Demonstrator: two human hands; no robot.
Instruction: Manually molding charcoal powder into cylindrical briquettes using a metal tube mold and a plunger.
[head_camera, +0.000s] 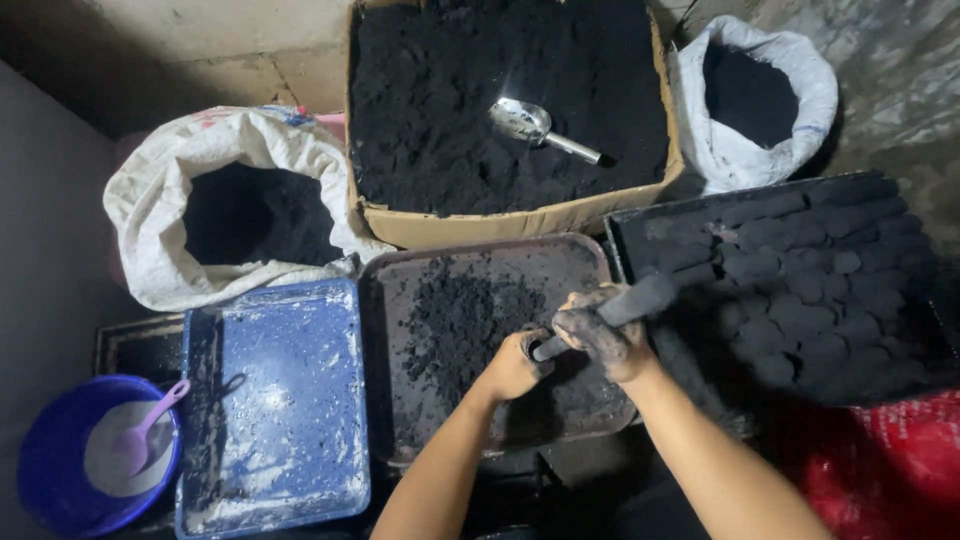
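Head view, looking straight down: both hands are at the near right corner of the dark tray (585, 262), which is dusted w/ loose black powder (465, 320). Left hand (515, 367) is curled tight around the lower end of a metal tube (548, 347). Right hand (600, 335), fingers blackened, is wrapped round a dark cylinder (640, 298) coming off the tube's upper end. Both fists closed, nothing loose in either.

Progress, judging by what's laid out: the black rack (640, 225) on the right is already packed w/ rows of dark pressed rolls (810, 290), so plenty look done. Still lots of raw stuff left, tho: the cardboard box (520, 225) up top is heaped w/ black powder and a metal scoop (535, 127) lies in it; white sack (160, 215) at left and another white sack (790, 60) at top right are both part full of the same dark material.

Surface & room: a blue tray (275, 400) smeared w/ white powder sits just left of the dark tray; beside it a blue bowl (45, 450) w/ white powder and a pink spoon (150, 420). Everything is down on a grimy concrete floor (900, 90), wall corner at top left, dim light. Something red (890, 470) at bottom right, can't tell what.
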